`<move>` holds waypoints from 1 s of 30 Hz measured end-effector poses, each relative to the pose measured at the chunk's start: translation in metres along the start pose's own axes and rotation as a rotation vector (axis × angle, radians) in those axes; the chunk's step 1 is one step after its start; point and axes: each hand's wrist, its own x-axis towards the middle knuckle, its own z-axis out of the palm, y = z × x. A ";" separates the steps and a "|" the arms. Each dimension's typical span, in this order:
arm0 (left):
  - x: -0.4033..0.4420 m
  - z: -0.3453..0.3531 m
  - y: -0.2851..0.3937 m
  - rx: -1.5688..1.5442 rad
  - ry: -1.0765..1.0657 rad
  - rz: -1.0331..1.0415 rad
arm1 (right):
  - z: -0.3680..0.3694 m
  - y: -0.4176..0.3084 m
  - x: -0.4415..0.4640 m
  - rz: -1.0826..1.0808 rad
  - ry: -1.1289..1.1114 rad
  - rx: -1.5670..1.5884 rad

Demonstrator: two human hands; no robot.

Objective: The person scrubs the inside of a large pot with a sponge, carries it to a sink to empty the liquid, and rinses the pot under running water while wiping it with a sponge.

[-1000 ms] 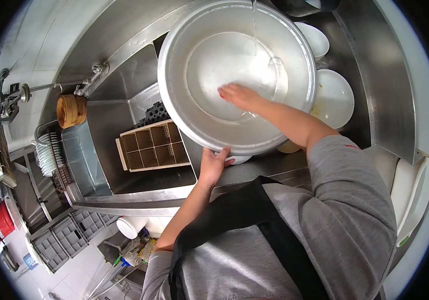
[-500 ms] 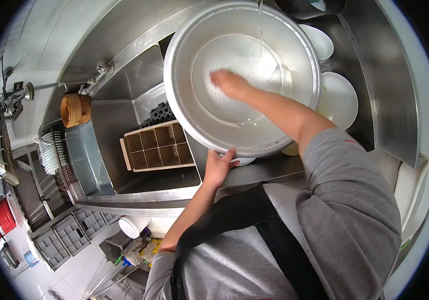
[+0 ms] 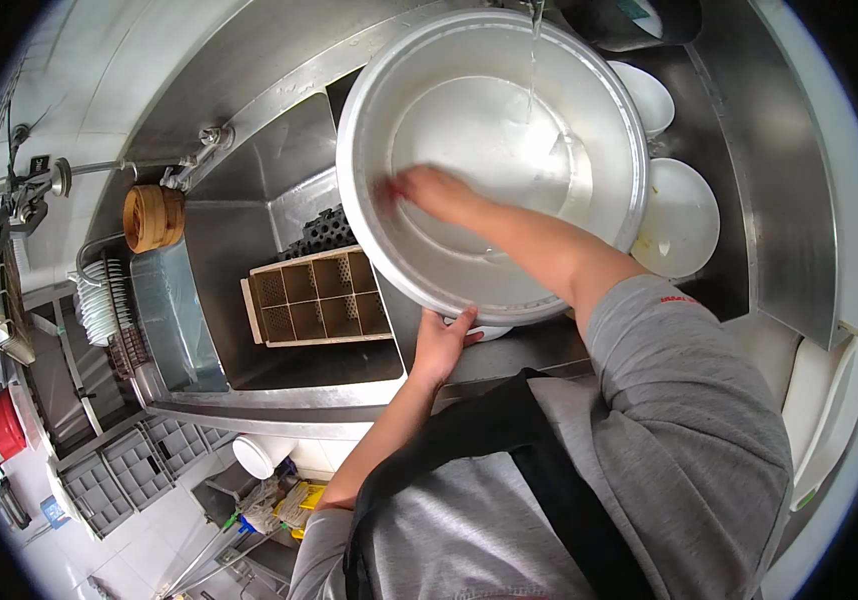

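A large round metal basin point(image 3: 469, 280) sits over the right-hand sink compartment, with a thin stream of water point(image 3: 533, 75) running into it from above. My left hand point(image 3: 439, 350) grips the near rim, thumb up against the edge. Inside the basin, my right hand point(image 3: 434, 192) is closed and lies against the left part of the inner wall. A reddish smear shows at its fingertips; motion blur hides what it is. Two white bowls, a small bowl point(image 3: 646, 100) and a larger bowl point(image 3: 679, 218), lie to the right of the basin.
A divided crate point(image 3: 319, 297) and a black perforated mat point(image 3: 321, 232) stand in the left sink compartment point(image 3: 319, 365). Farther left are a bamboo steamer point(image 3: 154, 218) and stacked white plates point(image 3: 101, 305). A dark container point(image 3: 639, 22) stands at the top right.
My right hand has swept left and slightly down, from the basin's middle to its left wall. My left hand keeps its hold on the rim. The whole view has shifted a little.
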 end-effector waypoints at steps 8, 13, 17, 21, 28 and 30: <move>0.001 0.001 0.002 -0.019 -0.009 0.006 | 0.004 0.004 0.012 -0.102 0.053 -0.132; 0.000 0.001 0.000 -0.028 -0.025 -0.004 | -0.022 -0.020 0.020 0.000 0.032 -0.156; 0.000 0.003 0.003 -0.025 -0.020 0.008 | -0.045 -0.007 0.065 0.120 0.306 -0.042; -0.002 0.006 0.004 -0.021 0.003 0.035 | -0.018 -0.019 0.036 0.081 0.152 -0.075; 0.000 0.004 0.002 -0.022 -0.007 0.027 | -0.030 -0.008 0.061 0.103 0.294 -0.016; 0.002 0.002 0.000 -0.020 -0.036 0.022 | -0.022 -0.020 0.044 0.152 0.208 0.077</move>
